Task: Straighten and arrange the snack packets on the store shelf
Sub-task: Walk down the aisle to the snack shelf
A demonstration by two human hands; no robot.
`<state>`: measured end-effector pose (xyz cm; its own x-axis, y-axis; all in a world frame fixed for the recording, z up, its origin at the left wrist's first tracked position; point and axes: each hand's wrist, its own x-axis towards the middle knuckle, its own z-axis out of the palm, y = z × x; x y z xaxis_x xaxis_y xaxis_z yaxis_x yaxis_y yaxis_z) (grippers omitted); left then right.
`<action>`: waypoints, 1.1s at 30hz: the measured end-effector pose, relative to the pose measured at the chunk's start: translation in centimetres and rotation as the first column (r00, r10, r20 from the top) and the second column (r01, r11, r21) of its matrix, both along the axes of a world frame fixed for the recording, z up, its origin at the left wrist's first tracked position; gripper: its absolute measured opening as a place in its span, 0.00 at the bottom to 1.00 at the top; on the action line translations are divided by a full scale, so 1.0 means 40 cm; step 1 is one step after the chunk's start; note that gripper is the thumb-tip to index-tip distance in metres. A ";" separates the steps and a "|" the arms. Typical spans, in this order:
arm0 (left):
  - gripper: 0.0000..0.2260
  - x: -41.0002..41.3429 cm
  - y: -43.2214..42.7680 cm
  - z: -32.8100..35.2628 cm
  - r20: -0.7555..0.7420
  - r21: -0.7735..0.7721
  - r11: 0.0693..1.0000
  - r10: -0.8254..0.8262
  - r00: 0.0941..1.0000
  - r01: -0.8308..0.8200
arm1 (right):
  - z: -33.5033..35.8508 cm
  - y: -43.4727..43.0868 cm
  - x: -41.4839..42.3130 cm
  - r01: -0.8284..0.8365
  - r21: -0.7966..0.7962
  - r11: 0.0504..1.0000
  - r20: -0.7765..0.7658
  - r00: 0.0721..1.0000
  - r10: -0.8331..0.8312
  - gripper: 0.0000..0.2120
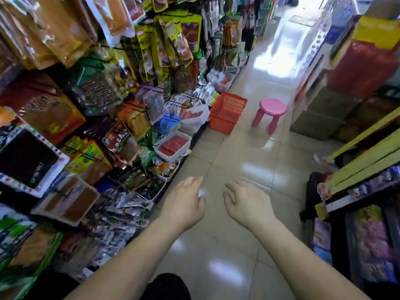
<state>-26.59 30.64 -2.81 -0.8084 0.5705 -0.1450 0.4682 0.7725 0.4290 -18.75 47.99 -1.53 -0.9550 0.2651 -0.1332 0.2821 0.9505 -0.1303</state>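
Snack packets (121,137) edging open floor (227,148), left hand (184,202), right hand (246,202) above it, grips slack

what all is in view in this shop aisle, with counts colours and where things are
snack packets: many; yellow, orange, red, silver; hanging and piled along the left side
white bin: one; white; low at left, holding red packets
basket: possibly a stacked pair; orange-red; floor at the left side
stool: one; pink; mid-aisle floor
cartons: several; red, yellow, brown; stacked at right
purple packets: several; purple; low at right
left hand: one; open, empty; over the floor
right hand: one; open, empty; over the floor
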 end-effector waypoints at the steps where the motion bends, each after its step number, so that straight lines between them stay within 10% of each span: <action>1: 0.25 -0.048 0.037 0.006 0.012 -0.006 1.000 0.013 1.000 -0.013 | 0.007 0.043 -0.049 0.000 -0.006 1.000 -0.007 1.000 0.000 0.17; 19: 0.22 -1.043 1.079 0.015 0.138 0.005 0.990 -0.140 0.981 0.140 | 0.034 1.040 -0.981 0.238 -0.091 0.967 0.032 0.971 -0.236 0.20; 33: 0.20 -1.584 1.765 -0.094 0.196 -0.048 0.999 0.029 0.980 -0.020 | -0.065 1.802 -1.599 0.086 -0.098 0.991 0.206 0.976 -0.064 0.13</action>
